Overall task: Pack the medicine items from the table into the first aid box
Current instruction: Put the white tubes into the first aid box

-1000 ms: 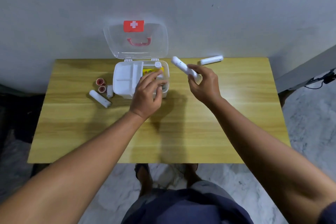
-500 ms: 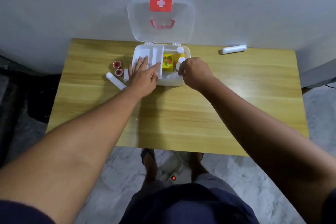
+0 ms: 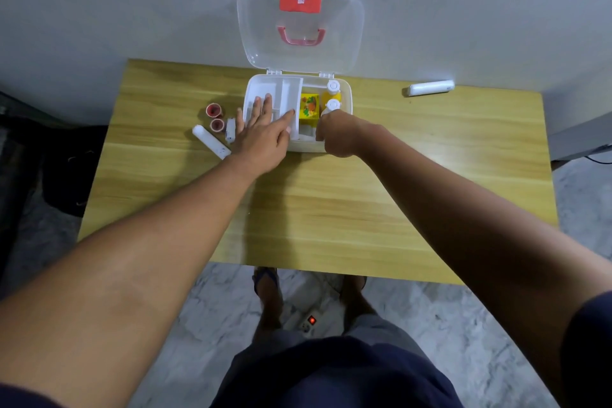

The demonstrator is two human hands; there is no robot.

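First aid box (image 3: 344,99), lid up, far centre of table (image 3: 331,209). Left hand (image 3: 261,132) flat, fingers spread, on its left tray. Right hand (image 3: 337,136) curled inside right compartment; contents hidden.

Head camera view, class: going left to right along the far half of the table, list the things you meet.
white tube → two red rolls → left hand → first aid box → yellow carton → right hand → second white tube
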